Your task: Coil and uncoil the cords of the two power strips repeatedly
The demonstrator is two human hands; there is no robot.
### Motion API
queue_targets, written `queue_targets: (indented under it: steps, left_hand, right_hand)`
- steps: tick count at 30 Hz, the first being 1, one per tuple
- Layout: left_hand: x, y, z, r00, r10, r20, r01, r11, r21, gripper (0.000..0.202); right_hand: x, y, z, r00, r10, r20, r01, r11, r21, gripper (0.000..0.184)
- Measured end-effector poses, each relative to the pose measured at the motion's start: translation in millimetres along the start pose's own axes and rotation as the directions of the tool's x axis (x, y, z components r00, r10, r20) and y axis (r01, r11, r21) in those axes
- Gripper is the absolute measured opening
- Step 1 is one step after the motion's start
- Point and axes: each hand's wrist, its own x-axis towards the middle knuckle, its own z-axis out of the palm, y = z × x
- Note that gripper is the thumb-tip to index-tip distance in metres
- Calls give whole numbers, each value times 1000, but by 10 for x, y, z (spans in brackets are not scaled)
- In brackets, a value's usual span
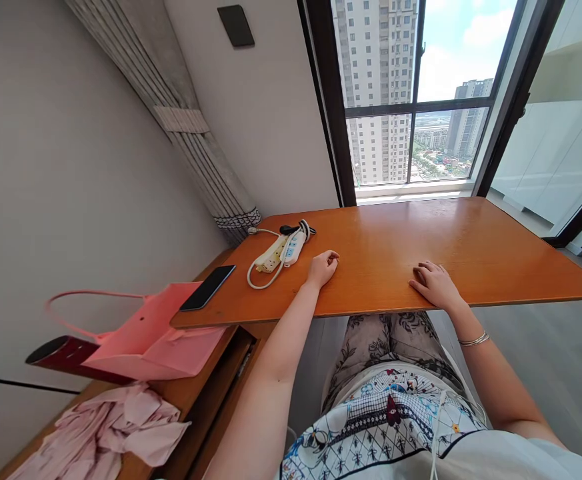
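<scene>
My left hand [323,268] rests on its side on the orange-brown wooden table [381,260], fingers curled into a loose fist with nothing visible in them. Just left of it lie two power strips: a white one [297,245] with blue sockets, and a cream one [271,256] partly under it. A white cable loops around them, and a black plug [289,230] sits at their far end. Palm down near the front edge, my right hand [437,285] touches the tabletop, its fingers slightly bent and the thumb apart. It holds nothing.
A black phone [208,288] lies at the table's left edge. Beside the table, a lower wooden cabinet [205,407] bears a pink bag [171,340], a dark red cylinder-like object [65,357] and crumpled pink cloth [115,427]. A tied curtain [191,127] and a window stand behind.
</scene>
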Motion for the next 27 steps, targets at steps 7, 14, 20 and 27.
queue_targets:
  steps: [7, 14, 20, 27]
  left_hand:
    - [8, -31, 7, 1000, -15, -6, 15, 1000, -19, 22]
    - [8, -36, 9, 1000, -26, -8, 26, 999, -32, 21]
    - [16, -74, 24, 999, -35, -4, 35, 998, -58, 21]
    - [28, -118, 43, 999, -38, 0, 38, 996, -82, 20]
  right_hand:
    - [3, -3, -5, 1000, 1, -2, -1, 1000, -7, 46]
    - [-1, 2, 3, 1000, 1, -13, -1, 1000, -2, 45]
    - [-14, -19, -26, 1000, 12, 9, -12, 1000, 2, 46]
    - [-16, -15, -12, 1000, 4, -6, -4, 1000, -2, 45]
